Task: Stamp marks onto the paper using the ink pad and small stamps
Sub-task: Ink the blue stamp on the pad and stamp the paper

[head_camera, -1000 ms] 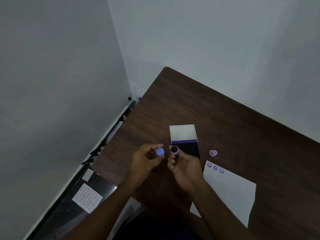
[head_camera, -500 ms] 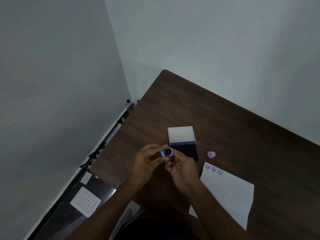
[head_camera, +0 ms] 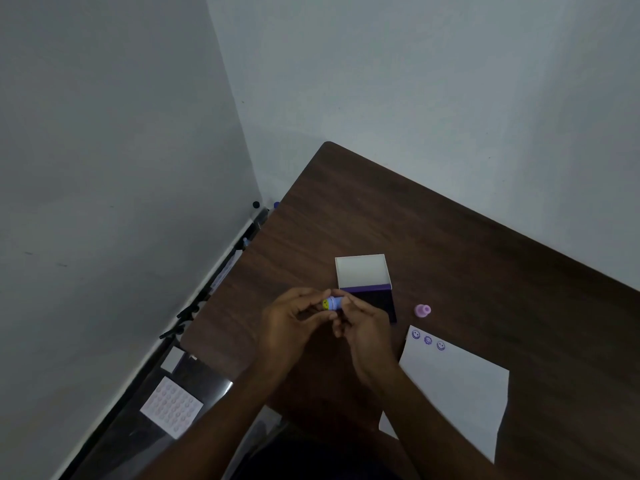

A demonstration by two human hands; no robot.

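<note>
A small blue stamp (head_camera: 333, 303) with a yellow smiley end lies sideways between my two hands. My left hand (head_camera: 294, 322) pinches its left end and my right hand (head_camera: 363, 327) pinches its right end, just in front of the open ink pad (head_camera: 375, 299). The pad's white lid (head_camera: 362, 271) is flipped back behind the dark pad. A pink stamp (head_camera: 423, 310) stands on the table to the right of the pad. The white paper (head_camera: 453, 386) lies at the right with three purple marks (head_camera: 428, 340) along its top edge.
The dark wooden table (head_camera: 433, 237) fills a corner between two grey walls. On the floor at the left lie a white sheet with a grid of marks (head_camera: 171, 407), a small white card (head_camera: 172, 360) and dark rods along the wall.
My hands came together: the blue cap in my left hand and the stamp body in my right are now joined into one piece held sideways.
</note>
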